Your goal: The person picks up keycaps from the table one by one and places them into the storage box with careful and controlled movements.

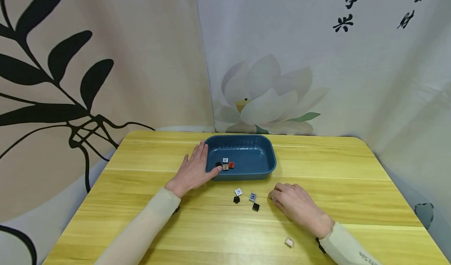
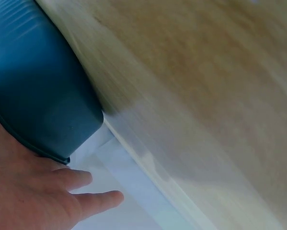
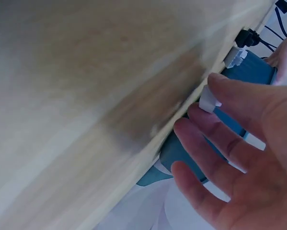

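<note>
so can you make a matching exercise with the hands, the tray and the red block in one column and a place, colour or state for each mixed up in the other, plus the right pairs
Column one
1. left hand
2. right hand
3. red block
4. tray

Column two
A. dark blue
B. pinches a small pale block
C. lies inside the tray
D. rests against the tray

Right pairs: 1-D, 2-B, 3-C, 4-A
</note>
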`<act>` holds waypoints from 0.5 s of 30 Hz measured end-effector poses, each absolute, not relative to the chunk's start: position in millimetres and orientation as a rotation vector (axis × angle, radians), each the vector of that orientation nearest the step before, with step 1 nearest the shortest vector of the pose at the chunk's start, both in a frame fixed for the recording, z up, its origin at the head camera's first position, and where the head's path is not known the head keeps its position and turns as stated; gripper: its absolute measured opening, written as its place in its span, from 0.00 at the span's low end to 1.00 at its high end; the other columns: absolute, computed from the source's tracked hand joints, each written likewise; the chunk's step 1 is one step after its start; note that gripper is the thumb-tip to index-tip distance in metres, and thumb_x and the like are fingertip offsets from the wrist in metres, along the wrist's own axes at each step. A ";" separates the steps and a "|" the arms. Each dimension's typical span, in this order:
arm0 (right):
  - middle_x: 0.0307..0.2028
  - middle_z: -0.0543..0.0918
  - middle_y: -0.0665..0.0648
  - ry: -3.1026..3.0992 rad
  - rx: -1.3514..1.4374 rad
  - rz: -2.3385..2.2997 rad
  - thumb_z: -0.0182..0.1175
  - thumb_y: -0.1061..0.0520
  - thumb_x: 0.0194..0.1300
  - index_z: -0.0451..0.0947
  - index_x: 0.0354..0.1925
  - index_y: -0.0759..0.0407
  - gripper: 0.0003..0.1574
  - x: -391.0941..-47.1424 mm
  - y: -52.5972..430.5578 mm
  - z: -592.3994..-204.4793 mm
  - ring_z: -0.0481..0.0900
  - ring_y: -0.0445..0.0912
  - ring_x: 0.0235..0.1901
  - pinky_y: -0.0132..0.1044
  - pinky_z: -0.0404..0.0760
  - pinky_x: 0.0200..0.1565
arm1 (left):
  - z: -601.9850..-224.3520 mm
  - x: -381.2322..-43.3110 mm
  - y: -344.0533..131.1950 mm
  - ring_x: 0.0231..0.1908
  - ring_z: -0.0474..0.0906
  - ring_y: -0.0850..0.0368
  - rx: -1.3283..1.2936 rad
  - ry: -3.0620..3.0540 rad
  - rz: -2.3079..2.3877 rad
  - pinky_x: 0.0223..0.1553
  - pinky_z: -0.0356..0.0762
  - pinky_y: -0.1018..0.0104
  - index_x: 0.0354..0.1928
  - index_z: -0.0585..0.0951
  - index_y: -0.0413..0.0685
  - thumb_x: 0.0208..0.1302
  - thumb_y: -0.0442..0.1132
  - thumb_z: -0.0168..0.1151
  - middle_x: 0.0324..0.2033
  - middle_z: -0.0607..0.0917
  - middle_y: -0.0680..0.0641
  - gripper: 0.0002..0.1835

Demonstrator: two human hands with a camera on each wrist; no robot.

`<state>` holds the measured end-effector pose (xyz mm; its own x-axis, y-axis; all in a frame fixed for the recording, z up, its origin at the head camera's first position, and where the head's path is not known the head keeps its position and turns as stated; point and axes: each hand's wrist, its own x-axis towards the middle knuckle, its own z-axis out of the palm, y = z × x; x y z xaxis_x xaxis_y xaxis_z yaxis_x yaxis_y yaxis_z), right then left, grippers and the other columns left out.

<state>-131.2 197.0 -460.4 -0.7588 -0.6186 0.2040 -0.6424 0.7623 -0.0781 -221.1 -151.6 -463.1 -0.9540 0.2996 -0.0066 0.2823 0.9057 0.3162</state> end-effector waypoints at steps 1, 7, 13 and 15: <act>0.35 0.81 0.47 -2.786 1.003 0.219 0.74 0.61 0.61 0.89 0.42 0.52 0.10 -131.2 197.1 -459.3 0.81 0.42 0.33 0.44 0.82 0.37 | -463.1 -221.2 -151.5 0.81 0.40 0.40 0.459 3.011 0.487 0.73 0.46 0.29 0.82 0.46 0.36 0.67 0.78 0.45 0.83 0.39 0.41 0.60; 0.37 0.83 0.48 -2.699 0.976 0.253 0.74 0.61 0.63 0.89 0.44 0.52 0.10 -134.3 193.7 -447.7 0.80 0.43 0.32 0.44 0.82 0.36 | -462.5 -221.2 -151.2 0.81 0.40 0.40 0.457 3.006 0.483 0.73 0.46 0.29 0.82 0.45 0.37 0.68 0.78 0.44 0.83 0.38 0.41 0.60; 0.41 0.86 0.49 -2.600 0.947 0.323 0.74 0.61 0.63 0.89 0.45 0.53 0.12 -141.4 184.4 -433.1 0.84 0.44 0.36 0.43 0.83 0.36 | -462.6 -221.3 -151.2 0.81 0.40 0.40 0.458 3.008 0.479 0.73 0.47 0.29 0.82 0.45 0.36 0.68 0.78 0.45 0.82 0.39 0.40 0.60; 0.42 0.86 0.50 -2.578 0.937 0.357 0.74 0.61 0.63 0.89 0.46 0.53 0.12 -144.1 180.9 -428.8 0.85 0.44 0.38 0.43 0.83 0.36 | -462.6 -221.3 -151.1 0.81 0.40 0.40 0.454 3.003 0.479 0.73 0.47 0.29 0.82 0.45 0.36 0.68 0.77 0.45 0.82 0.39 0.40 0.60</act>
